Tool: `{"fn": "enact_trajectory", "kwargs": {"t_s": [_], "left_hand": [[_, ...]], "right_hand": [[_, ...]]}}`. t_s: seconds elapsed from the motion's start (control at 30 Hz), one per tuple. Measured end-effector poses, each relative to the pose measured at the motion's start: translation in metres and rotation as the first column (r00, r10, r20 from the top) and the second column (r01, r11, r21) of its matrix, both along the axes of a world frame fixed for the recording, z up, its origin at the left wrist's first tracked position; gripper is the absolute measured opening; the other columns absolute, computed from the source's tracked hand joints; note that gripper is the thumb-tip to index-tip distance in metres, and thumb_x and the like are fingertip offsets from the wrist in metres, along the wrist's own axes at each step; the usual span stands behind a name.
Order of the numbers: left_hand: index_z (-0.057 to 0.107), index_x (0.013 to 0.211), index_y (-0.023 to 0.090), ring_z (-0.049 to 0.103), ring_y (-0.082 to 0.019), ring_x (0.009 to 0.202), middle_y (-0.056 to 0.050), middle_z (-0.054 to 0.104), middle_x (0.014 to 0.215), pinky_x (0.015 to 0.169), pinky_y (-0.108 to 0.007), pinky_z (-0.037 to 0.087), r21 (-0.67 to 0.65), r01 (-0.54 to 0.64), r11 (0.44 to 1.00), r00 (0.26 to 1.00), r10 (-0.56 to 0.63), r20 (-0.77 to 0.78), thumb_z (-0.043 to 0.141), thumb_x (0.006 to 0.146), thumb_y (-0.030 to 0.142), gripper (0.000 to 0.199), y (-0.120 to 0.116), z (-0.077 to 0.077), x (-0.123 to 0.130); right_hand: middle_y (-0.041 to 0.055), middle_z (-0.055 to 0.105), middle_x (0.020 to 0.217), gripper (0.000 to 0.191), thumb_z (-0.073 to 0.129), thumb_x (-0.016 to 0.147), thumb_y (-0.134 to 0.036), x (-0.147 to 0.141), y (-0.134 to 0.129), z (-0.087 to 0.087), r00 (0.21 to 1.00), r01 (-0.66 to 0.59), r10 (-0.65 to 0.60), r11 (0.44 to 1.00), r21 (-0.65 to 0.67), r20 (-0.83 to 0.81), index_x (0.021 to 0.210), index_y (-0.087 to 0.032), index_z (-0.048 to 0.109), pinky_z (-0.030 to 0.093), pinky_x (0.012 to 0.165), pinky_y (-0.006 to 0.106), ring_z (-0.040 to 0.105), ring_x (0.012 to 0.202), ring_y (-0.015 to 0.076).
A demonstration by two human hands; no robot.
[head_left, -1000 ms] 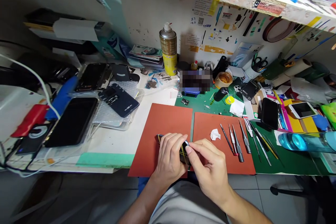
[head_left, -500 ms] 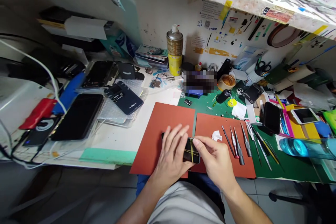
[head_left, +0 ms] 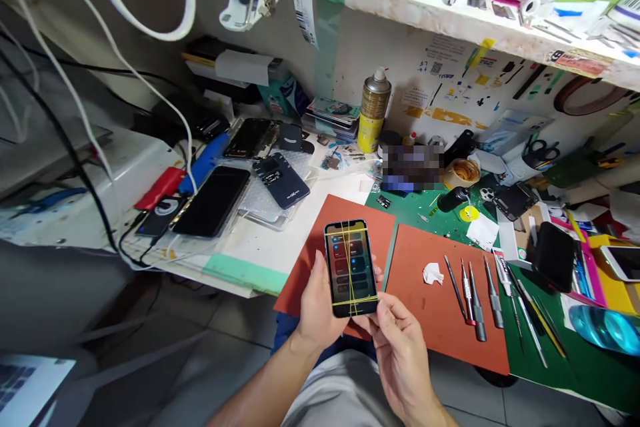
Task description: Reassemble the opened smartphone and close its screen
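A smartphone (head_left: 351,268) with a lit screen is held upright above the red-brown mat (head_left: 420,320). Yellow rubber bands cross its face, two running lengthwise and others across the top and bottom ends. My left hand (head_left: 323,303) grips it from the left and behind, with fingertips showing past its right edge. At the lower right corner, my right hand (head_left: 400,340) is closed, thumb and fingers pinching the phone's edge by the bottom band. A crumpled white tissue (head_left: 433,273) lies on the mat to the right, beside several screwdrivers and tweezers (head_left: 467,293).
Phone parts and a dark phone screen (head_left: 213,201) lie at the left with cables. A spray can (head_left: 374,110) stands by the wall under a low shelf (head_left: 425,17). Small bottles and a scissors holder (head_left: 523,163) crowd the back right; a blue bottle (head_left: 605,328) lies right.
The phone has been lifted off the mat and turned upright, its screen now lit and facing me. My left hand moved from over it to its left side. The view has swung left.
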State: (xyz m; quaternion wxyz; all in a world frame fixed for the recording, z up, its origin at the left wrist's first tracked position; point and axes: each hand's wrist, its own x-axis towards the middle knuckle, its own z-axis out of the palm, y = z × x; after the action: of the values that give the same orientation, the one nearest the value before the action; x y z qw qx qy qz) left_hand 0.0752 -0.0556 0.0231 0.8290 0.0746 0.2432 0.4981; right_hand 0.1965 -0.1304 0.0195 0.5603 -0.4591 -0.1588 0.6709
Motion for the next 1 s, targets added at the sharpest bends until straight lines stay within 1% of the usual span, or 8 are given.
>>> {"fn": "enact_trajectory", "kwargs": {"t_s": [0.2, 0.33, 0.53, 0.67, 0.77, 0.83, 0.9, 1.0], "left_hand": [[0.08, 0.121, 0.009, 0.076, -0.039, 0.118, -0.019, 0.082, 0.116, 0.109, -0.054, 0.057, -0.026, 0.065, 0.998, 0.997, -0.064, 0.038, 0.053, 0.108, 0.057, 0.057, 0.0, 0.006, -0.008], [0.08, 0.122, 0.009, 0.077, -0.037, 0.114, -0.019, 0.082, 0.115, 0.106, -0.053, 0.058, -0.041, 0.044, 0.998, 0.999, -0.043, 0.021, 0.055, 0.107, 0.056, 0.054, 0.001, 0.009, -0.007], [0.079, 0.124, 0.008, 0.076, -0.036, 0.114, -0.021, 0.081, 0.117, 0.101, -0.047, 0.06, -0.05, 0.086, 0.995, 0.996, -0.085, 0.023, 0.049, 0.109, 0.059, 0.061, 0.0, 0.011, -0.006], [0.077, 0.128, 0.007, 0.076, -0.037, 0.112, -0.022, 0.08, 0.115, 0.091, -0.046, 0.061, -0.043, 0.144, 0.989, 0.989, -0.142, 0.044, 0.044, 0.109, 0.064, 0.069, -0.001, 0.013, -0.004], [0.076, 0.13, 0.004, 0.077, -0.036, 0.107, -0.023, 0.08, 0.115, 0.09, -0.045, 0.062, -0.03, 0.163, 0.986, 0.985, -0.161, 0.064, 0.043, 0.109, 0.064, 0.071, -0.002, 0.014, -0.005], [0.076, 0.131, 0.003, 0.077, -0.034, 0.104, -0.023, 0.08, 0.117, 0.092, -0.043, 0.061, -0.027, 0.152, 0.988, 0.987, -0.15, 0.062, 0.044, 0.11, 0.062, 0.07, -0.002, 0.015, -0.007], [0.075, 0.134, 0.005, 0.077, -0.032, 0.107, -0.022, 0.079, 0.124, 0.096, -0.042, 0.061, -0.036, 0.128, 0.991, 0.99, -0.126, 0.057, 0.044, 0.111, 0.059, 0.067, -0.002, 0.016, -0.009], [0.076, 0.134, 0.007, 0.077, -0.032, 0.113, -0.021, 0.077, 0.134, 0.101, -0.043, 0.06, -0.056, 0.109, 0.992, 0.993, -0.105, 0.057, 0.045, 0.111, 0.057, 0.063, -0.004, 0.016, -0.012]], "right_hand": [[0.0049, 0.075, 0.093, 0.041, 0.083, 0.093, -0.05, 0.02, -0.004, 0.0, 0.9, -0.114, 0.073, 0.991, 0.071, 0.43, 0.121, -0.021, 0.078, 0.059, 0.085, 0.03, 0.067, 0.084, 0.017], [-0.0009, 0.063, 0.079, 0.038, 0.08, 0.095, -0.05, 0.02, 0.003, 0.005, 0.881, -0.231, 0.174, 0.97, 0.078, 0.441, 0.119, -0.021, 0.077, 0.051, 0.072, 0.027, 0.054, 0.071, 0.0133], [-0.0027, 0.06, 0.073, 0.032, 0.082, 0.093, -0.048, 0.012, 0.005, 0.002, 0.911, -0.178, 0.139, 0.982, 0.067, 0.388, 0.106, -0.02, 0.074, 0.048, 0.068, 0.026, 0.051, 0.067, 0.0123], [-0.0001, 0.062, 0.067, 0.041, 0.063, 0.106, -0.055, 0.016, 0.004, -0.002, 0.912, -0.153, 0.116, 0.986, 0.065, 0.392, 0.086, -0.019, 0.07, 0.047, 0.06, 0.026, 0.055, 0.061, 0.0134], [0.0024, 0.07, 0.075, 0.034, 0.058, 0.11, -0.045, 0.023, -0.006, -0.007, 0.838, -0.079, -0.017, 0.985, 0.152, 0.546, 0.099, -0.019, 0.076, 0.051, 0.062, 0.027, 0.062, 0.066, 0.0154], [0.0044, 0.075, 0.084, 0.02, 0.063, 0.108, -0.033, 0.027, -0.014, -0.009, 0.722, -0.044, -0.16, 0.961, 0.275, 0.673, 0.101, -0.021, 0.077, 0.054, 0.066, 0.028, 0.068, 0.073, 0.0175], [0.0069, 0.077, 0.093, 0.013, 0.065, 0.104, -0.019, 0.031, -0.022, -0.008, 0.603, -0.099, -0.291, 0.897, 0.432, 0.743, 0.097, -0.022, 0.075, 0.058, 0.073, 0.032, 0.072, 0.082, 0.0209], [0.0105, 0.079, 0.104, 0.022, 0.063, 0.098, -0.007, 0.034, -0.027, -0.001, 0.524, -0.223, -0.381, 0.801, 0.555, 0.761, 0.109, -0.023, 0.074, 0.06, 0.082, 0.041, 0.075, 0.095, 0.0266]]}}
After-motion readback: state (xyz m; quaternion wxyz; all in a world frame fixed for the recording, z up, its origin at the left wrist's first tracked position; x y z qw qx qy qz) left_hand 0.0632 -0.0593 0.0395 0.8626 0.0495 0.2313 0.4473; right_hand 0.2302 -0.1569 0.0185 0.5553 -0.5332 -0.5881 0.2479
